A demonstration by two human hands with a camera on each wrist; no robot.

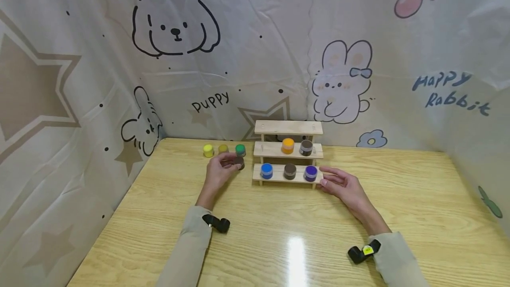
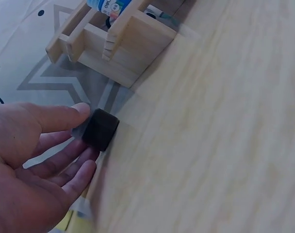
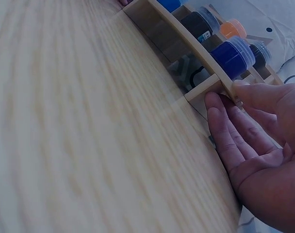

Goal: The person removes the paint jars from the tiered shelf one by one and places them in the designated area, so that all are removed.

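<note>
My left hand (image 1: 220, 172) pinches a small dark paint jar (image 2: 101, 130) between thumb and fingers, close over the table left of the wooden tiered rack (image 1: 288, 126). At the rack's right end, my right hand (image 1: 345, 188) grips the lowest shelf, thumb on top and fingers beneath, as the right wrist view shows. On that shelf stand a blue jar (image 1: 266, 171), a dark brown jar (image 1: 290, 171) and a purple jar (image 1: 310, 173). The middle shelf bears an orange jar (image 1: 287, 145) and a blackish jar (image 1: 306, 147).
Behind my left hand, a yellow jar (image 1: 208, 150), an olive-yellow jar (image 1: 223, 149) and a green jar (image 1: 240, 149) stand near the back edge of the wooden table (image 1: 255, 234). A printed cloth (image 1: 255, 56) hangs right behind the rack.
</note>
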